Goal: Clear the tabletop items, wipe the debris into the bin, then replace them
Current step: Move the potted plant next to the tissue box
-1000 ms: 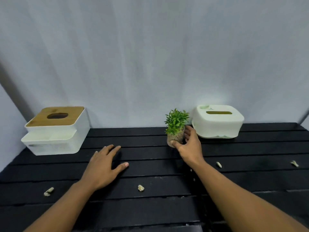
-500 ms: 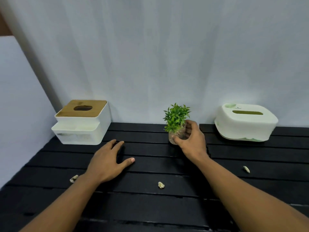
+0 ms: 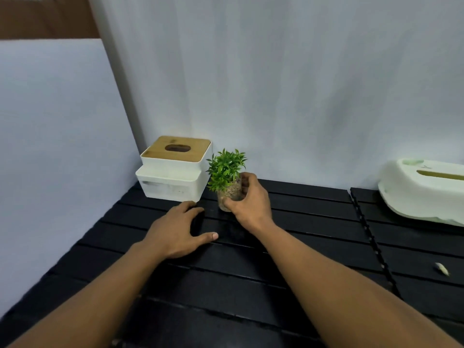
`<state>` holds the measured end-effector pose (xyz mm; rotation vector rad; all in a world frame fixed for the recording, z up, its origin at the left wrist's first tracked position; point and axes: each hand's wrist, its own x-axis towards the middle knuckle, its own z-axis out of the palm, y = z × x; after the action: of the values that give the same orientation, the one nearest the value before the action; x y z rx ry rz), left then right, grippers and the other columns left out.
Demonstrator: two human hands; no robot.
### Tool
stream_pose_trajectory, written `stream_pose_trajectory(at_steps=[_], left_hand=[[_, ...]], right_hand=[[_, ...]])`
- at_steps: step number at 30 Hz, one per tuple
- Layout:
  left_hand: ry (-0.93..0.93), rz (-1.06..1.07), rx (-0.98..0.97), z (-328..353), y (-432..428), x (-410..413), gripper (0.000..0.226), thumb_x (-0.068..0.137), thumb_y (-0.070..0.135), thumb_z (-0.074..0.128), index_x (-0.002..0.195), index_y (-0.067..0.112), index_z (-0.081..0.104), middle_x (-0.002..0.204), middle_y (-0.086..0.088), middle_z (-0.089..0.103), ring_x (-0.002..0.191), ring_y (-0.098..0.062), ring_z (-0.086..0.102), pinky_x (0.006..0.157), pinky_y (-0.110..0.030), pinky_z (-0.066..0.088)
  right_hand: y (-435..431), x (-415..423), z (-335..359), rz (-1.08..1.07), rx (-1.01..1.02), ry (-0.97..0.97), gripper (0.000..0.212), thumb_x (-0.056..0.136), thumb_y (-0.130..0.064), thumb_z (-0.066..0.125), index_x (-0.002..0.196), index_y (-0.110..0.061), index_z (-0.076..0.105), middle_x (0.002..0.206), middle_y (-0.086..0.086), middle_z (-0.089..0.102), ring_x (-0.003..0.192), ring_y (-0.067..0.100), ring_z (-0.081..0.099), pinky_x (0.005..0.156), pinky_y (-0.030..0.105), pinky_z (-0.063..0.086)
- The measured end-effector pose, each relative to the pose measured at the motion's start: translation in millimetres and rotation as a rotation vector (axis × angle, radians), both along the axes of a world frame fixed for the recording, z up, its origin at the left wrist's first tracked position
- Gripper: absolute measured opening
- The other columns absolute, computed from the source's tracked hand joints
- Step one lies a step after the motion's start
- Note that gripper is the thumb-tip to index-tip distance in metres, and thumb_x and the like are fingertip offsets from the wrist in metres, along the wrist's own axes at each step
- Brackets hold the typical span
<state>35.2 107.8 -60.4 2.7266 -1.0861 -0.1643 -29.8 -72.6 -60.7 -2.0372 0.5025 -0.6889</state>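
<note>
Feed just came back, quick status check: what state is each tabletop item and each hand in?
Potted plant: upright, gripped round its pot; lifted or resting, cannot tell.
Right hand: curled round the pot.
Left hand: flat on the table, holding nothing.
Wooden-lid tissue box: lid on, untouched.
White tissue box: on the table, partly out of frame.
Debris scrap: loose on the table.

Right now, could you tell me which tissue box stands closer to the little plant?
The white box with the wooden lid, just left of the plant; the pale green one sits far right.
</note>
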Motion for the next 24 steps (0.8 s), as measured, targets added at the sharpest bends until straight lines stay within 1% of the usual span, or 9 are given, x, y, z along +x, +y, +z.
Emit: stream_pose_trajectory(at_steps=[5, 9, 13, 15, 17, 19, 21, 24], left_hand=[[0.003, 0.005, -0.012, -4.1, 2.5, 0.6, 0.09, 0.071, 0.082, 0.045, 0.144, 0.032, 0.034, 0.154, 0.01, 0.026, 0.139, -0.013, 0.029, 0.103, -0.042, 0.042], [0.004, 0.004, -0.011, -3.7, 1.9, -0.5, 0.088, 0.072, 0.081, 0.047, 0.144, 0.031, 0.034, 0.154, 0.01, 0.025, 0.139, -0.013, 0.029, 0.101, -0.041, 0.042], [0.005, -0.008, -0.001, 0.4, -0.3, -5.8, 0.083, 0.073, 0.078, 0.049, 0.142, 0.034, 0.037, 0.153, 0.008, 0.029, 0.138, -0.015, 0.032, 0.101, -0.041, 0.042], [-0.009, -0.036, -0.015, 3.8, -2.6, -12.4, 0.076, 0.073, 0.078, 0.049, 0.137, 0.036, 0.043, 0.145, 0.01, 0.037, 0.132, -0.013, 0.038, 0.097, -0.037, 0.044], [-0.016, -0.065, -0.076, 9.4, -11.3, -22.8, 0.067, 0.072, 0.077, 0.047, 0.126, 0.037, 0.053, 0.129, 0.014, 0.048, 0.119, -0.01, 0.048, 0.091, -0.032, 0.046], [-0.009, -0.107, -0.135, 16.9, -28.7, -37.3, 0.059, 0.073, 0.075, 0.046, 0.116, 0.036, 0.059, 0.116, 0.015, 0.054, 0.108, -0.009, 0.054, 0.087, -0.03, 0.046], [-0.001, -0.163, -0.134, 25.1, -53.7, -53.6, 0.051, 0.078, 0.07, 0.048, 0.115, 0.036, 0.059, 0.115, 0.015, 0.057, 0.107, -0.009, 0.055, 0.087, -0.031, 0.045], [0.027, -0.239, -0.155, 37.0, -103.0, -79.5, 0.056, 0.078, 0.07, 0.044, 0.119, 0.035, 0.056, 0.115, 0.014, 0.056, 0.109, -0.009, 0.054, 0.09, -0.034, 0.046]], right_hand=[[5.4, 4.7, -11.7, 0.005, 0.03, -0.016, 0.066, 0.065, -0.038, 0.078, 0.122, -0.026, 0.047, 0.114, -0.007, 0.062, 0.105, 0.012, 0.059, 0.092, 0.037, 0.051], [2.3, 6.3, -15.3, 0.018, 0.041, -0.01, 0.066, 0.065, -0.035, 0.08, 0.122, -0.029, 0.046, 0.115, -0.008, 0.06, 0.107, 0.011, 0.058, 0.094, 0.038, 0.051], [-5.9, -1.7, -14.3, 0.05, 0.051, 0.035, 0.077, 0.065, -0.034, 0.082, 0.13, -0.028, 0.041, 0.121, -0.006, 0.056, 0.112, 0.012, 0.055, 0.096, 0.039, 0.05], [-16.6, -14.3, -9.9, 0.043, 0.042, 0.058, 0.082, 0.068, -0.035, 0.081, 0.136, -0.028, 0.037, 0.124, -0.006, 0.053, 0.114, 0.014, 0.054, 0.097, 0.04, 0.049], [-34.8, -33.2, -3.7, 0.015, 0.04, 0.055, 0.081, 0.07, -0.035, 0.08, 0.137, -0.027, 0.036, 0.123, -0.006, 0.052, 0.114, 0.013, 0.053, 0.097, 0.039, 0.049], [-57.2, -56.7, 4.3, -0.028, 0.035, 0.059, 0.08, 0.071, -0.035, 0.08, 0.138, -0.028, 0.036, 0.121, -0.006, 0.052, 0.113, 0.012, 0.054, 0.098, 0.039, 0.049], [-81.0, -82.1, 12.4, -0.077, 0.022, 0.068, 0.078, 0.072, -0.036, 0.079, 0.137, -0.03, 0.036, 0.119, -0.008, 0.052, 0.111, 0.011, 0.054, 0.098, 0.038, 0.048], [-119.2, -124.1, 25.5, -0.139, 0.001, 0.066, 0.075, 0.073, -0.036, 0.078, 0.135, -0.033, 0.036, 0.117, -0.01, 0.052, 0.108, 0.008, 0.054, 0.096, 0.039, 0.049]])
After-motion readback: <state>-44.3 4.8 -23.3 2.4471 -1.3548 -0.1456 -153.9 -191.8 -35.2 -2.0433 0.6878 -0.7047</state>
